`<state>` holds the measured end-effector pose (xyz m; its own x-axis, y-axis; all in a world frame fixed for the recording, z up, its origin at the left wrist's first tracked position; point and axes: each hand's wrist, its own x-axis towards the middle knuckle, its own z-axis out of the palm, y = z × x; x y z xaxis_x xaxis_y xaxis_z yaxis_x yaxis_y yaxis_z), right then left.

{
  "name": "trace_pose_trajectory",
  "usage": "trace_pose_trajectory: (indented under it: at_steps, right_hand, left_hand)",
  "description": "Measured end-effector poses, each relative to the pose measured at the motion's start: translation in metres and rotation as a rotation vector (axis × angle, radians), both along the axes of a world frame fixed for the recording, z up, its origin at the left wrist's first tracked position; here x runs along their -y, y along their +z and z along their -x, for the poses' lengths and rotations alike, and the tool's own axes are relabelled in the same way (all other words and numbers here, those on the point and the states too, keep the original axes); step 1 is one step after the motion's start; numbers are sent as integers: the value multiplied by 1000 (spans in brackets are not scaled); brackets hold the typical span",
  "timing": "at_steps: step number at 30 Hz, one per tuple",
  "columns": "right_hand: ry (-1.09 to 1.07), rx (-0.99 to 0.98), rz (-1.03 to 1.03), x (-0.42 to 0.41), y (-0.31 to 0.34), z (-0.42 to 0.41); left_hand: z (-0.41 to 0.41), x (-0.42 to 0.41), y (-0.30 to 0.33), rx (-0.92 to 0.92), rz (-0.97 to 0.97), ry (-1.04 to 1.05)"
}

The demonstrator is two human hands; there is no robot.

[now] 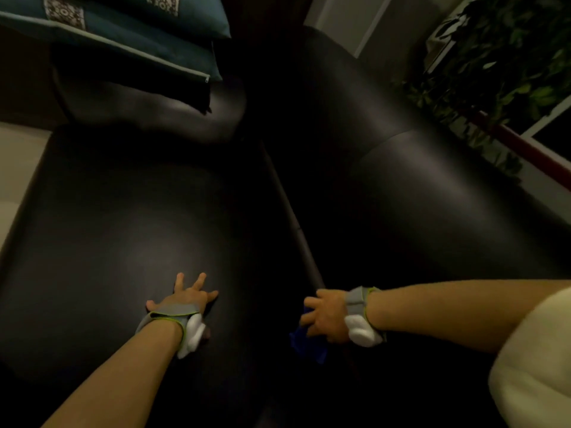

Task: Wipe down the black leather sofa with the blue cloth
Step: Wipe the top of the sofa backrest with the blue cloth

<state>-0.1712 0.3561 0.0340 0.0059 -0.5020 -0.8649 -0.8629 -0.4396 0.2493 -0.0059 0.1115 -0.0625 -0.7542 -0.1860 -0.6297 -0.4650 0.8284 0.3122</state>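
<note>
The black leather sofa (129,217) fills most of the head view, its seat below me and its backrest running up the right. My left hand (182,296) lies flat on the seat cushion with fingers spread and holds nothing. My right hand (326,313) presses the blue cloth (306,342) onto the sofa near the crease between seat and backrest. Its fingers curl over the cloth, and most of the cloth is hidden under the palm. Both wrists carry grey straps with white pads.
Dark teal cushions (123,29) are stacked on the sofa at the top left. A leafy green plant (506,57) stands behind the backrest at the upper right. Pale floor (18,168) shows along the left edge.
</note>
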Motion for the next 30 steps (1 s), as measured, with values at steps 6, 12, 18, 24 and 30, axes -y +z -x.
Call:
trace_pose_trajectory:
  at_steps: [6,12,18,24,30]
  right_hand:
    - [-32,-305,424,31,67,29]
    - [-332,-554,1006,50,210,109]
    - [-622,-675,1272,27,239,132]
    - [-145,-383,684,53,122,58]
    - [-47,-380,229,41,70,24]
  left_hand:
    - [10,-18,15,-97,122,-124]
    - [66,-50,95,-389,127,-228]
    - [90,-60,163,-715,65,-55]
    - [83,-49,174,-759,146,125]
    - [71,-37,168,-730,282,27]
